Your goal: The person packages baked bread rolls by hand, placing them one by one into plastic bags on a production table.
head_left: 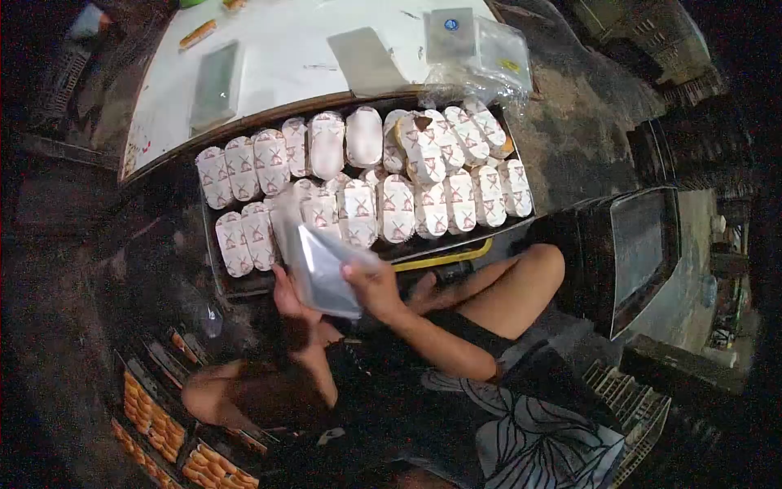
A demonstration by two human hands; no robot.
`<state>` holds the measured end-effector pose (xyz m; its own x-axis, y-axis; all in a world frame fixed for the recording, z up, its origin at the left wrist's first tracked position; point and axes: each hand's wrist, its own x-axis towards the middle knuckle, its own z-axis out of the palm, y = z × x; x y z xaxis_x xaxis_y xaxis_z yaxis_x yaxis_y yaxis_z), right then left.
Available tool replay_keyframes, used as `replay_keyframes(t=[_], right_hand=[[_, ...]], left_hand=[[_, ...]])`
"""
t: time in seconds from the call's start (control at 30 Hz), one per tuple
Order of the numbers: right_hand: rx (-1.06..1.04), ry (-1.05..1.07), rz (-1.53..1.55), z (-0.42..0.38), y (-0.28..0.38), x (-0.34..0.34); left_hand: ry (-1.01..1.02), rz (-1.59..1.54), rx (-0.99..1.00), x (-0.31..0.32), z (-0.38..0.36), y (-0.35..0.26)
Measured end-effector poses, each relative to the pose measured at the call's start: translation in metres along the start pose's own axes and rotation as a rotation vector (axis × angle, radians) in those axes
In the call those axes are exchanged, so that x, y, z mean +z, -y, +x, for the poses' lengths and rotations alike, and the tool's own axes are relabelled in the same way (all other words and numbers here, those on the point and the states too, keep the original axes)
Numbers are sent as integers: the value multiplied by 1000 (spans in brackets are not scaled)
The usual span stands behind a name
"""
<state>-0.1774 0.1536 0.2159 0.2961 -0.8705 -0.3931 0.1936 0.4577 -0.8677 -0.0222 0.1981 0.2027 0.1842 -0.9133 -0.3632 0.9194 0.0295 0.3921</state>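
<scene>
Between my hands is a clear plastic bag (326, 273), tilted and smeared by motion. My right hand (375, 285) pinches its right side, with the thumb at the edge. My left hand (295, 300) is closed around the bag's lower left side. A blurred pale shape at the bag's upper end overlaps the tray. Just beyond my hands stands a dark tray (213, 265) of oblong buns (357, 213), their tops covered by white paper with a red-brown windmill print. Several buns lie stacked at the tray's right, one bun (419, 151) showing a dark brown patch.
A white table (285, 49) behind the tray holds stacks of clear bags (218, 85) and a loose bread roll (197, 34). Trays of golden rolls (151, 416) sit at lower left. Stacked dark trays (643, 253) stand at right, near a wire rack (639, 416).
</scene>
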Motion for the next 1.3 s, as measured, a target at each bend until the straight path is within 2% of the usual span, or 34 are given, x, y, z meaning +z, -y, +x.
replay_keyframes(t=[0.03, 0.07, 0.1, 0.17, 0.2, 0.23, 0.27, 0.3, 0.33, 0.37, 0.4, 0.43, 0.47, 0.5, 0.53, 0.57, 0.6, 0.63, 0.7, 0.73, 0.77, 0.83, 0.9, 0.97, 1.0, 1.03, 1.07, 1.1, 1.17, 1.2, 1.23, 1.3], right_hand=[[-1, 97, -18, -4, 3, 1], [-2, 196, -35, -7, 4, 0], [0, 196, -31, -7, 4, -8], [79, 780, 397, 2, -1, -41], [216, 835, 518, 4, -7, -47], [180, 808, 279, 10, -12, -55], [102, 671, -14, 5, -1, -54], [23, 522, -305, 0, 11, -53], [18, 511, -307, 6, 3, -67], [49, 317, -353, 15, -14, -90], [-6, 60, -393, 15, -7, -102], [-52, -200, -429, 15, 1, -113], [-154, -287, -394, 21, -11, -140], [-150, -346, -181, 23, -9, -160], [-139, -355, -220, 18, 13, -170], [-140, -357, -223, 20, 20, -168], [-87, -286, -99, 20, 23, -165], [-32, -218, 29, 21, 22, -159], [-95, -106, 24, 34, 5, -109], [-14, -125, -6, 41, -3, -76], [25, 34, 109, 56, -26, -56], [30, -63, 135, 79, -59, -20], [-11, -169, -79, 99, -90, -24], [-110, -380, -135, 127, -156, -47], [-283, -488, -70, 111, -121, -40], [-264, -477, -108, 100, -109, -48], [-284, -527, -169, 107, -129, -63], [-302, -579, -231, 116, -153, -78], [-370, -592, -334, 102, -122, -88], [-378, -590, -334, 98, -111, -87], [-379, -591, -356, 93, -101, -87], [-381, -584, -381, 91, -84, -84]], left_hand=[[-7, 0, -7, -2, 2, 1], [-107, 138, 124, -8, 2, -1], [-202, 279, 260, -7, 4, -3], [-191, 397, 275, 3, 11, -1], [-193, 513, 275, 9, 10, 5], [-192, 629, 271, 14, 9, 11], [-62, 1131, 284, 14, 15, 18], [59, 1606, 383, 15, 21, 24], [193, 1635, 326, 15, 42, 28], [156, 1340, 290, 16, 55, 42], [112, 1045, 246, 36, 63, 55], [281, 1616, 538, 26, 79, 62], [390, 2017, 579, 23, 84, 70], [502, 2419, 611, 21, 89, 76], [503, 2418, 613, 10, 96, 76], [569, 2563, 687, -5, 105, 73], [639, 2706, 760, -5, 107, 68], [601, 2703, 741, -7, 106, 62], [437, 2004, 949, -29, 114, 50], [444, 2011, 942, -36, 116, 45], [370, 2042, 941, -27, 112, 37], [208, 2103, 948, -4, 107, 17], [37, 2158, 960, 7, 105, 1], [-31, 2068, 1031, 3, 113, -11], [-103, 1757, 958, 1, 114, -17], [-163, 1446, 879, -1, 116, -22], [-311, 1130, 720, -3, 116, -28], [-213, 875, 733, -34, 129, -43], [-353, 393, 662, -48, 122, -56], [-491, 348, 627, -91, 129, -67], [-489, 343, 630, -95, 123, -69], [-449, 548, 608, -90, 109, -70]])
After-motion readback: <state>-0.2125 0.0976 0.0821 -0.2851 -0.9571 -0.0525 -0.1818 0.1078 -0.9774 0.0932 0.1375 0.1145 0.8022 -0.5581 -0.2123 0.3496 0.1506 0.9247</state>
